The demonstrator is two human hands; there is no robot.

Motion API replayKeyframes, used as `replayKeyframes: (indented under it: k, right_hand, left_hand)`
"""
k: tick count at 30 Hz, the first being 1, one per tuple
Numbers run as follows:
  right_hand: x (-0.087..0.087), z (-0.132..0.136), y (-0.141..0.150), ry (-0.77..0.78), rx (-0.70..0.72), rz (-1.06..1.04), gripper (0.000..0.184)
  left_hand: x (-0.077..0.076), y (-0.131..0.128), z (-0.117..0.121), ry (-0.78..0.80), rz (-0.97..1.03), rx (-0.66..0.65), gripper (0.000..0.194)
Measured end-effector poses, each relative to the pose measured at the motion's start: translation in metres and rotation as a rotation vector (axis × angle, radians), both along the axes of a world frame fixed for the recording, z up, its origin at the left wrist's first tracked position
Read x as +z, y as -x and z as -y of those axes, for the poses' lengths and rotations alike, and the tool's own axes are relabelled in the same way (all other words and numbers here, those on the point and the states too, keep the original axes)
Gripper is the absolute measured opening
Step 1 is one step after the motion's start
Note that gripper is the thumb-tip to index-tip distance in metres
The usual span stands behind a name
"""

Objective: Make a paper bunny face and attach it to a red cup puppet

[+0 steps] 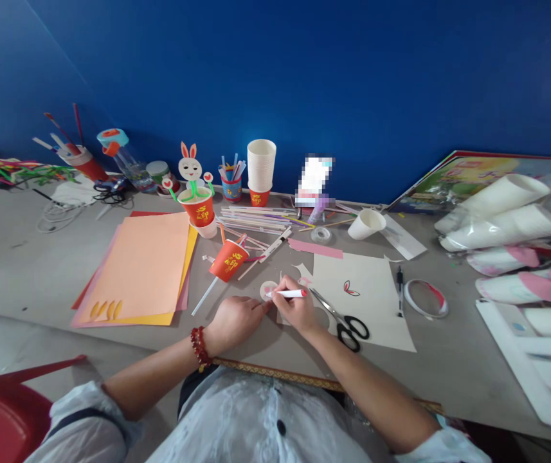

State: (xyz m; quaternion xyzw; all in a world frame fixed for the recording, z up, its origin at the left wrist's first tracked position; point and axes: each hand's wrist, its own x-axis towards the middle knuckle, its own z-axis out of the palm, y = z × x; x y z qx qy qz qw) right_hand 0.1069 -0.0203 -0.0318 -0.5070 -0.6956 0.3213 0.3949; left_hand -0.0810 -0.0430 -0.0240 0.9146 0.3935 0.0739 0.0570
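white-and-red marker (293,294): held in the right hand (299,312), pinched between thumb and fingers; its long axis runs nearly level across the frame, red end to the right, tip to the left.
left hand (242,318): palm down on the table, fingers stretched towards the disc; their ends are partly hidden, so i cannot say whether they press on it or merely lie beside it.
paper disc (264,287): at the middle of the frame, just left of the right fingertips and up and right from the left hand; both hands are close, but the right brings the marker tip to it. tip touching or just above: too small to judge. some pinkish colour shows there.
scissors (350,328): right of the right hand, blades towards the upper left, handles towards the lower right.
white sheet (376,283): right of centre, bearing a red leaf-like shape (351,288).
orange cup (229,260): tilted, above the left hand, a straw slanting to the lower left.
coloured sheets (144,257): stacked, left of the frame's centre.
rabbit cup (198,209): upright, farther out, upper left of centre.
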Motion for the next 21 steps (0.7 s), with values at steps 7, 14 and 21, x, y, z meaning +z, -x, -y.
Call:
replayKeyframes:
  k: [7, 14, 21]
  right_hand:
    - [-0.0018, -0.0001, -0.0004, 0.004, -0.001, 0.015, 0.02]
    - [-0.0023, -0.0002, -0.0002, -0.008, -0.011, 0.018, 0.021]
    - [-0.0025, 0.0, 0.0003, -0.002, -0.014, 0.012, 0.02]
  left_hand:
    - [-0.0001, 0.0004, 0.0001, 0.01, -0.019, 0.006, 0.025]
    - [0.0006, -0.0004, -0.0001, 0.012, -0.014, 0.01, 0.024]
    - [0.0016, 0.0001, -0.0001, 0.022, -0.005, 0.0, 0.026]
